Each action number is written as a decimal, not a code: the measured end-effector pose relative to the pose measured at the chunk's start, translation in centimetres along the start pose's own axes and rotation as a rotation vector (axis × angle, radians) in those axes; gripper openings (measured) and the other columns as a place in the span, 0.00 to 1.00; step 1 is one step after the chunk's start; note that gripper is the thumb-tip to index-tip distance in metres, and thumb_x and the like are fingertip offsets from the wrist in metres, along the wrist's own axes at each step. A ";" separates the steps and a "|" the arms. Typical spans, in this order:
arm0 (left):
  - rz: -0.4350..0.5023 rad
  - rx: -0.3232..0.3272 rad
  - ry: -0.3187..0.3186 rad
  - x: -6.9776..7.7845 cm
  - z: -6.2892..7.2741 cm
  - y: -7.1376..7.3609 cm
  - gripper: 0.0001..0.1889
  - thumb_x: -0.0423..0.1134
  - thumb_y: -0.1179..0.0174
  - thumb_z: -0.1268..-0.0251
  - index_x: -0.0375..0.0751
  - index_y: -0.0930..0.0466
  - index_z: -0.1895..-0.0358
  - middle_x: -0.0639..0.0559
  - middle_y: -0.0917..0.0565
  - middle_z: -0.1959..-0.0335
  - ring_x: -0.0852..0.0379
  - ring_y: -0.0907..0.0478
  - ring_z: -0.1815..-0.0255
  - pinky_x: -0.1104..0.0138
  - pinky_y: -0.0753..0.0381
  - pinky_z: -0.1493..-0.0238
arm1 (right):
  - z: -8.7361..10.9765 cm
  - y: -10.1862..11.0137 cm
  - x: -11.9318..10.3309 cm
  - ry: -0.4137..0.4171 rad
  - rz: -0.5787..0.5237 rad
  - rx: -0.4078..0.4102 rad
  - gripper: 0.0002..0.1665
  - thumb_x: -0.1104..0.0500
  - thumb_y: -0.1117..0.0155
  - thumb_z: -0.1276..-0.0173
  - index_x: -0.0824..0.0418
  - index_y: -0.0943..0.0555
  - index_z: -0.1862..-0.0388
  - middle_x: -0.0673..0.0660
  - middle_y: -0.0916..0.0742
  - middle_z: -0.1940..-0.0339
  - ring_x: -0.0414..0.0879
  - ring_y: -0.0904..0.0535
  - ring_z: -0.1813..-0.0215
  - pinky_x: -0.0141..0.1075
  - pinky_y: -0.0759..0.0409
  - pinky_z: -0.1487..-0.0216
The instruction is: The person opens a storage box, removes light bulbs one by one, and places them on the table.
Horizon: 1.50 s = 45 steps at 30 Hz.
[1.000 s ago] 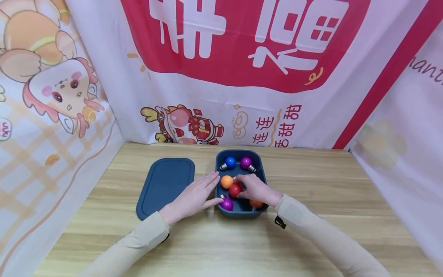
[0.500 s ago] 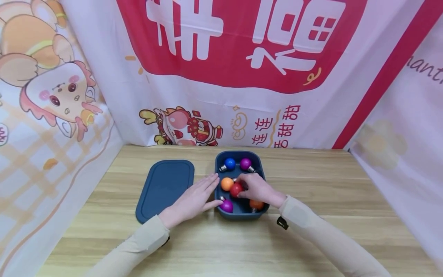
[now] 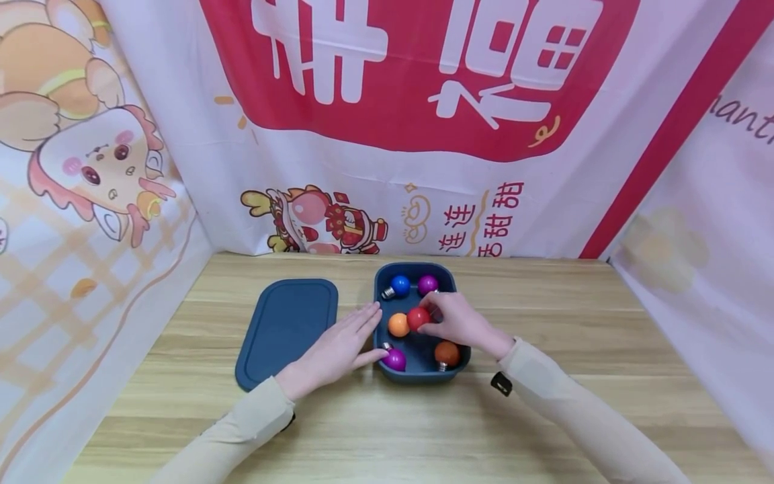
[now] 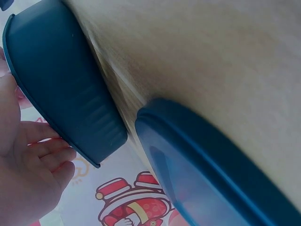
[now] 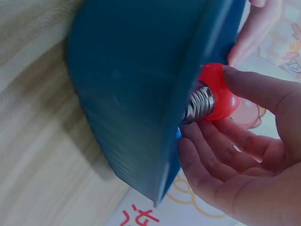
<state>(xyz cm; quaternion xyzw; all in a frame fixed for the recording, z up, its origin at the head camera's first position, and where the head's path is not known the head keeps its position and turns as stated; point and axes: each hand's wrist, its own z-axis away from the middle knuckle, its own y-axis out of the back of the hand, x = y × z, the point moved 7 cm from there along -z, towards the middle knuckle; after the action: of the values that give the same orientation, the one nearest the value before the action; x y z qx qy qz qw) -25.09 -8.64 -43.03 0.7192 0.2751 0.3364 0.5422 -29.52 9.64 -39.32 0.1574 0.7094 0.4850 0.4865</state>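
Note:
My right hand (image 3: 456, 317) pinches a red light bulb (image 5: 219, 92) between thumb and fingers over the dark blue box (image 3: 423, 378); the bulb's metal screw base shows in the right wrist view. With straight fingers, my left hand (image 3: 332, 346) touches the box's left rim, its thumb by a purple bulb (image 3: 395, 359). Beside the red bulb is a light orange bulb (image 3: 398, 325). A blue bulb (image 3: 400, 285) and another purple bulb (image 3: 428, 284) lie at the box's far end. In the near right corner lies a darker orange bulb (image 3: 447, 353).
A dark blue lid (image 3: 290, 329) lies flat on the wooden table (image 3: 387, 437), left of the box. Printed cloth (image 3: 338, 154) hangs along the table's back edge and on both sides.
The red bulb has risen in my right hand and moved slightly away from me. The darker orange bulb has come into fuller view. My left hand stays at the box's rim.

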 end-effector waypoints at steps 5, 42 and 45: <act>0.005 0.000 -0.002 0.0 0.0 0.1 0.43 0.66 0.51 0.30 0.38 0.42 0.23 0.42 0.39 0.21 0.46 0.39 0.21 0.52 0.34 0.24 | 0.2 1.1 0.2 -0.024 -0.007 0.009 0.20 0.59 0.24 0.40 0.63 0.19 0.51 0.57 0.11 0.58 0.46 0.15 0.59 0.42 0.12 0.51; -0.029 0.037 -0.024 0.3 0.1 0.2 0.41 0.63 0.50 0.28 0.36 0.40 0.24 0.40 0.38 0.22 0.46 0.37 0.22 0.53 0.34 0.24 | 2.2 6.8 6.2 -0.130 0.036 0.166 0.20 0.61 0.27 0.39 0.71 0.19 0.51 0.67 0.11 0.58 0.55 0.13 0.60 0.43 0.12 0.59; -0.028 0.041 -0.025 0.3 0.1 0.1 0.41 0.63 0.50 0.28 0.36 0.40 0.24 0.40 0.38 0.22 0.46 0.37 0.22 0.53 0.33 0.24 | 2.4 6.9 6.7 -0.140 0.045 0.173 0.20 0.61 0.27 0.39 0.72 0.19 0.51 0.68 0.11 0.58 0.55 0.13 0.61 0.44 0.12 0.59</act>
<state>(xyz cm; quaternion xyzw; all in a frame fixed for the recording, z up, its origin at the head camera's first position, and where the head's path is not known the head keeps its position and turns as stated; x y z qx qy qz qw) -24.79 -8.50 -42.85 0.7303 0.2853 0.3140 0.5354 -32.44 18.93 -37.23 0.2480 0.7092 0.4205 0.5086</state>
